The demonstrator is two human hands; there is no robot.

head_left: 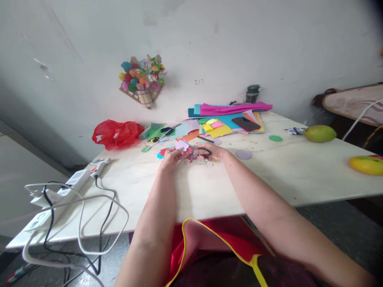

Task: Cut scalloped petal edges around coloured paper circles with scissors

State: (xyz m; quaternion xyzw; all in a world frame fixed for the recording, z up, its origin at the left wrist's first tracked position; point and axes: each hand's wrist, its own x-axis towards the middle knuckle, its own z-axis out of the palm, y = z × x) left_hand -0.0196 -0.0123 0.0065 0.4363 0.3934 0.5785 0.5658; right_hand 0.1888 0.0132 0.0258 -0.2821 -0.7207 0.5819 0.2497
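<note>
While hands (170, 158) (216, 152) hold paper (181, 146), scissors (206, 151), scraps (206, 163) beneath

Red apron (236, 236), yellow edging (256, 263)

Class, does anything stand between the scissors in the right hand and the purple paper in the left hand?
Nothing visible does: the scissors in the right hand point towards the purple paper in the left hand, with no object showing between them.

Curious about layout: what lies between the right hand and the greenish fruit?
Beyond the right hand, the head view shows paper scraps, a lilac disc, a green disc, a packet.
</note>
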